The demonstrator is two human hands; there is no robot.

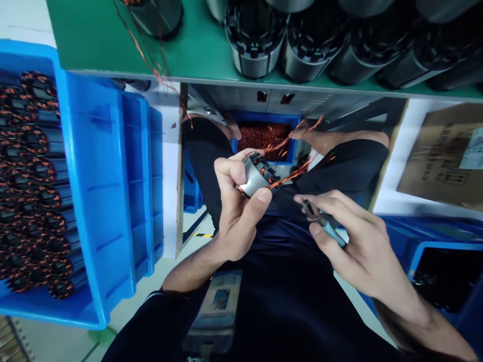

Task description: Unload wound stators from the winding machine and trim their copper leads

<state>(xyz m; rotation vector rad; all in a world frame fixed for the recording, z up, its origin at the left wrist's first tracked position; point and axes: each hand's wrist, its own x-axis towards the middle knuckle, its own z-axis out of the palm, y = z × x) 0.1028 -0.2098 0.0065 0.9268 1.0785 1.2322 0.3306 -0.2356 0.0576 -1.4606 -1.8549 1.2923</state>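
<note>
A motor stator [255, 177], a silver metal ring with black plastic slots, is gripped in my left hand [239, 201] above my lap. Loose copper wires [292, 175] stick out from it toward the right. To its right, apart from the wires, my right hand [354, 241] has its fingers wrapped round small pliers or cutters [326, 223] with blue-grey handles. The tool's dark jaws point up and left toward the stator; whether they are parted is hard to make out.
Several stators [256, 45] stand along the green bench [94, 40]. A blue crate [98, 201] of wound stators [33, 181] is at left. Below the bench, a blue bin [297, 123] holds copper scraps [264, 141]. At right are a cardboard box [433, 156] and a blue crate [415, 256].
</note>
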